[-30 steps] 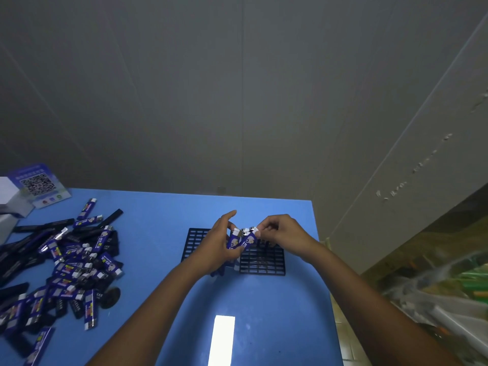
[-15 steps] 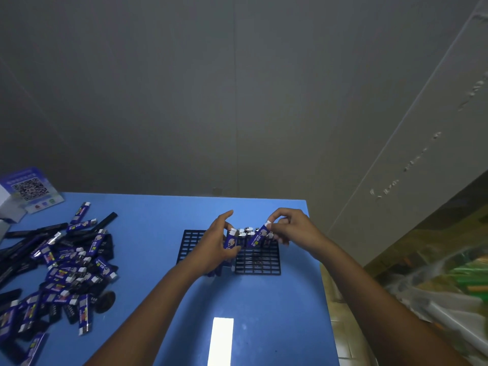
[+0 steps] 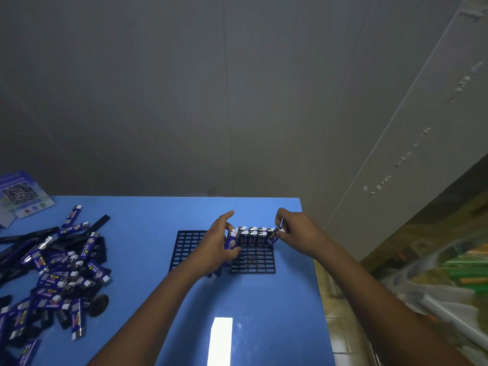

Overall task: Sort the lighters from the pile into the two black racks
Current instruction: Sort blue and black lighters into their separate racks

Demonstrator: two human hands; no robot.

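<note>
- Two bare forearms are seen reaching in from the lower edge of the head view; no sleeves are worn over the visible length.
- The left hand (image 3: 215, 248) is bare: no glove is worn.
- The right hand (image 3: 299, 233) is likewise ungloved, with short-trimmed fingernails visible.

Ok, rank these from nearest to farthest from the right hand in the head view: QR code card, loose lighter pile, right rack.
From the right hand:
1. Right rack, just below it.
2. Loose lighter pile, on the table's left side.
3. QR code card, far left corner.
</note>
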